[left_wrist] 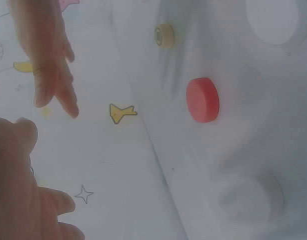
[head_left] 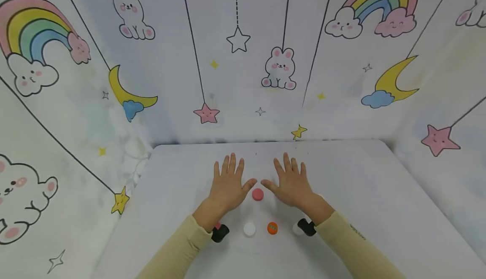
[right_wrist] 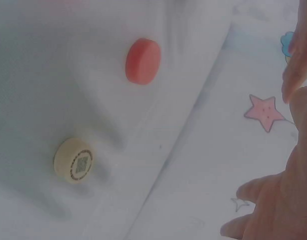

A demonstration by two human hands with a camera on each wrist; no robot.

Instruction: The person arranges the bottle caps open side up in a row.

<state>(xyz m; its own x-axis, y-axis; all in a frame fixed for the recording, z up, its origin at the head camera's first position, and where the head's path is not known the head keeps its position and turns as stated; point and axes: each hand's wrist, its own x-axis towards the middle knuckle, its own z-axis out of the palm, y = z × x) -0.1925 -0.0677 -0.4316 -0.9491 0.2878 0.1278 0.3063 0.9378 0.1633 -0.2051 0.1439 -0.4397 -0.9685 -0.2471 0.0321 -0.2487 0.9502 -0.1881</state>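
My left hand (head_left: 228, 188) is held palm down above the white table, fingers straight and thumb out to the right. Mirroring it, my right hand (head_left: 292, 186) spreads its fingers, its thumb pointing left. Neither hand holds anything. Just below the gap between the thumbs lies a pinkish-red disc (head_left: 257, 194), with shadows around it. A white disc (head_left: 249, 229) and an orange disc (head_left: 272, 228) lie nearer, between the wrists. In the right wrist view, a cream disc (right_wrist: 73, 161) carries a dark printed square. Another white disc (head_left: 297, 229) is partly hidden by the right wrist's black camera.
Black cameras sit at both wrists, the left one (head_left: 220, 233) beside a small pink patch. The white table (head_left: 182, 165) runs back to a wall (head_left: 243, 81) printed with rabbits, stars, moons and rainbows. Similar printed walls stand at both sides.
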